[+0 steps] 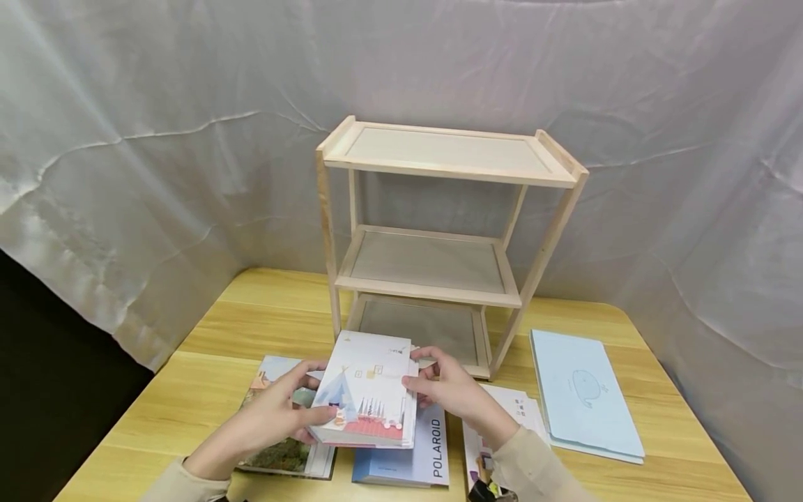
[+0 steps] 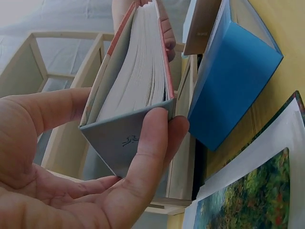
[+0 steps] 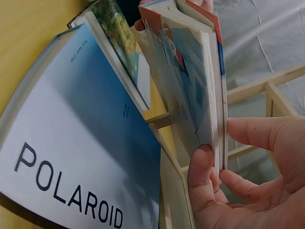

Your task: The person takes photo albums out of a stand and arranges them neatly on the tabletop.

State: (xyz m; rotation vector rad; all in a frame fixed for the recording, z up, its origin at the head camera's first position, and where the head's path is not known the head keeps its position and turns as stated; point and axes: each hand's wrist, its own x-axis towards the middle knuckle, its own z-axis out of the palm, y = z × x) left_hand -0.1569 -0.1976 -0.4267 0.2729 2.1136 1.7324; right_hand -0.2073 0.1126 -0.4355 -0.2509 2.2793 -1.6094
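A thick white book point(image 1: 366, 376) with a tent drawing on its cover is held in the air between both hands, in front of the shelf. My left hand point(image 1: 276, 411) grips it by the grey spine point(image 2: 121, 136), thumb on the cover side. On the opposite edge, my right hand point(image 1: 448, 390) pinches the covers and pages between thumb and fingers. The page block point(image 2: 136, 62) shows along one end in the left wrist view. Below the held book lies a blue and white book point(image 3: 81, 138) lettered POLAROID, partly covered by it in the head view.
A three-tier wooden shelf point(image 1: 426, 286) stands behind the hands. Left on the wooden table point(image 1: 207, 348) lies a book with a landscape cover point(image 1: 282, 457). A white illustrated book point(image 1: 517, 408) is partly under the right forearm, and a light-blue whale book point(image 1: 586, 394) lies farther right.
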